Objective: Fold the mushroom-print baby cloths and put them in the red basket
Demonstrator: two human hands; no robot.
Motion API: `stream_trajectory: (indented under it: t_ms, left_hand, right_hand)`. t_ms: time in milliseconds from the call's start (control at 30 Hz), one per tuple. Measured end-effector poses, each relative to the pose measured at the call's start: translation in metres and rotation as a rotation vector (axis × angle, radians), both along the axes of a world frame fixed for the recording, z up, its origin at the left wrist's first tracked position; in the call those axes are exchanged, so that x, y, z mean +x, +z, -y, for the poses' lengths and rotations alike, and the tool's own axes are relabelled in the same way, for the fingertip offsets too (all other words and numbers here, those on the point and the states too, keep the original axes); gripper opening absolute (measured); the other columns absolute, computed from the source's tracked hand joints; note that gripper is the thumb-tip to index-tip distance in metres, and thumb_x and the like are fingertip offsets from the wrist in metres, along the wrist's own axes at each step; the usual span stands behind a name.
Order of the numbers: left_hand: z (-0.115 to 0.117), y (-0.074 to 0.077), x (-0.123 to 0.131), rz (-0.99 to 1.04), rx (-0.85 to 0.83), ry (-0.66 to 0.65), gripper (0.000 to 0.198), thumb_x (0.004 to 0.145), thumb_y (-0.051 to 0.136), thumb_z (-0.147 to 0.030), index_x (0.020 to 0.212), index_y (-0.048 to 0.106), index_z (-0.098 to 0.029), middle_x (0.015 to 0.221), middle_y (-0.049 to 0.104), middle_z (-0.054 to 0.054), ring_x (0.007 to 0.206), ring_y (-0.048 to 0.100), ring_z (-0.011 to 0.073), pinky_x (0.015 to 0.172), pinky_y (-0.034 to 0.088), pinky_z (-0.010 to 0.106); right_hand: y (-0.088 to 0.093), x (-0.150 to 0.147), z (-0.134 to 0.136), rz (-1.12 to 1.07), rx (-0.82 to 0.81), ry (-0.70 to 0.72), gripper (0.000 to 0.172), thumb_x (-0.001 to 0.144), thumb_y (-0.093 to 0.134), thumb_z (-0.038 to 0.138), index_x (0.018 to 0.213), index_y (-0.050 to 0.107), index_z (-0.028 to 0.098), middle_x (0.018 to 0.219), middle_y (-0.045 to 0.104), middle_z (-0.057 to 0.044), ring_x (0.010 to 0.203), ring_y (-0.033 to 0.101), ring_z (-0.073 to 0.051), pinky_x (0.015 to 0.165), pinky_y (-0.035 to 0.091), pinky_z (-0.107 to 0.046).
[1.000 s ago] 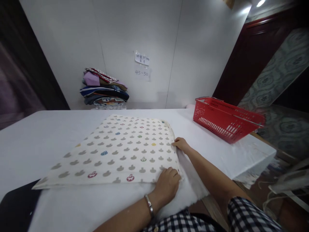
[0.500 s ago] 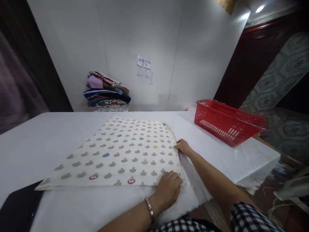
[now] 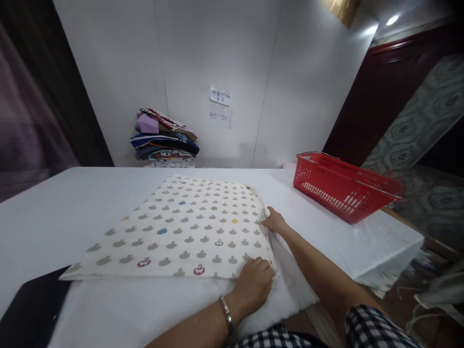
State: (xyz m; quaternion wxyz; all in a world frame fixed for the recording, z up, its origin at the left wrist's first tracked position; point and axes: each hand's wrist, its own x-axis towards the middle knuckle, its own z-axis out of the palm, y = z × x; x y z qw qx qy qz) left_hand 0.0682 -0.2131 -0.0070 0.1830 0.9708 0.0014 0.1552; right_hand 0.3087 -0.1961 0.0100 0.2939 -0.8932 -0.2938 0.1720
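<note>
A cream cloth (image 3: pixel 195 227) printed with grey and coloured mushroom shapes lies flat and folded on the white-covered table. Its near right corner is under my left hand (image 3: pixel 254 282), whose fingers are curled closed on the fabric; a silver bracelet circles that wrist. Farther along the cloth's right edge, my right hand (image 3: pixel 274 220) pinches the layered edge between thumb and fingers. The fingertips of both hands are partly hidden by the cloth and the hands themselves.
Against the wall at the back left stands a pile of folded fabrics (image 3: pixel 165 140). A red plastic basket (image 3: pixel 344 188) with metal handles sits at the right. A black flat object (image 3: pixel 34 309) lies at the near left. Paper notes (image 3: pixel 220 106) hang on the wall.
The view has shifted slightly, moving the scene a little to the right. My right hand still grips the cloth's right edge and my left hand stays at the near corner.
</note>
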Motion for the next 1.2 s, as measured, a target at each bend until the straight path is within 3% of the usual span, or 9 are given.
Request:
stream_trajectory:
  t_ms: [133, 333, 600, 800, 933, 1033, 1200]
  left_hand:
    - [0.0, 0.0, 0.001, 0.009, -0.009, -0.001, 0.005, 0.083, 0.051, -0.017, 0.086, 0.054, -0.018, 0.092, 0.057, 0.002, 0.087, 0.047, 0.0174, 0.075, 0.038, 0.031]
    - [0.001, 0.002, 0.002, 0.028, -0.018, 0.004, 0.007, 0.083, 0.05, -0.016, 0.087, 0.055, -0.018, 0.092, 0.058, 0.003, 0.087, 0.049, 0.0177, 0.076, 0.039, 0.032]
    - [-0.001, 0.005, -0.002, 0.117, -0.065, -0.035, 0.008, 0.084, 0.048, -0.016, 0.088, 0.054, -0.018, 0.091, 0.057, 0.003, 0.086, 0.049, 0.0162, 0.076, 0.039, 0.029]
    - [0.0, 0.006, -0.003, 0.098, -0.046, -0.05, 0.007, 0.086, 0.046, -0.019, 0.086, 0.053, -0.018, 0.088, 0.057, 0.002, 0.084, 0.049, 0.016, 0.075, 0.038, 0.028]
    - [0.0, 0.007, -0.002, 0.063, -0.078, -0.054, 0.005, 0.084, 0.049, -0.019, 0.086, 0.053, -0.018, 0.091, 0.058, 0.002, 0.085, 0.049, 0.0157, 0.074, 0.038, 0.027]
    - [-0.001, 0.005, -0.001, 0.027, -0.123, -0.052, 0.006, 0.081, 0.053, -0.02, 0.087, 0.054, -0.019, 0.091, 0.058, 0.002, 0.086, 0.05, 0.0161, 0.075, 0.037, 0.027]
    - [-0.004, 0.0, 0.002, -0.011, -0.282, -0.009, 0.009, 0.078, 0.057, -0.019, 0.086, 0.056, -0.02, 0.088, 0.06, -0.001, 0.086, 0.052, 0.0136, 0.075, 0.036, 0.024]
  right_hand:
    - [0.003, 0.001, -0.001, -0.005, -0.019, -0.006, 0.09, 0.056, 0.072, 0.019, 0.138, 0.034, 0.017, 0.087, 0.064, -0.007, 0.07, 0.061, -0.019, 0.054, 0.042, -0.024]
    - [0.006, -0.004, 0.0, -0.088, 0.007, -0.018, 0.092, 0.061, 0.068, 0.018, 0.142, 0.026, 0.015, 0.08, 0.064, -0.006, 0.056, 0.057, -0.016, 0.046, 0.042, -0.024]
    - [0.009, -0.003, 0.013, -0.095, 0.081, -0.022, 0.08, 0.069, 0.061, 0.015, 0.141, 0.026, 0.02, 0.074, 0.061, 0.0, 0.053, 0.056, -0.012, 0.049, 0.045, -0.022]
    - [0.005, 0.001, 0.019, -0.058, -0.035, 0.001, 0.08, 0.069, 0.057, 0.012, 0.142, 0.025, 0.014, 0.082, 0.062, -0.006, 0.051, 0.057, -0.014, 0.049, 0.047, -0.026]
    - [0.007, -0.001, 0.012, 0.046, -0.115, 0.041, 0.078, 0.069, 0.057, 0.014, 0.141, 0.027, 0.016, 0.098, 0.063, -0.011, 0.074, 0.063, -0.02, 0.063, 0.049, -0.028]
    - [0.011, -0.002, 0.001, 0.147, -0.15, 0.065, 0.074, 0.071, 0.054, 0.015, 0.14, 0.028, 0.016, 0.109, 0.061, -0.011, 0.098, 0.059, -0.024, 0.078, 0.046, -0.029]
    - [0.012, 0.003, -0.025, 0.289, -0.201, 0.117, 0.071, 0.074, 0.048, 0.013, 0.141, 0.024, 0.013, 0.111, 0.06, -0.014, 0.104, 0.056, -0.025, 0.082, 0.043, -0.031]
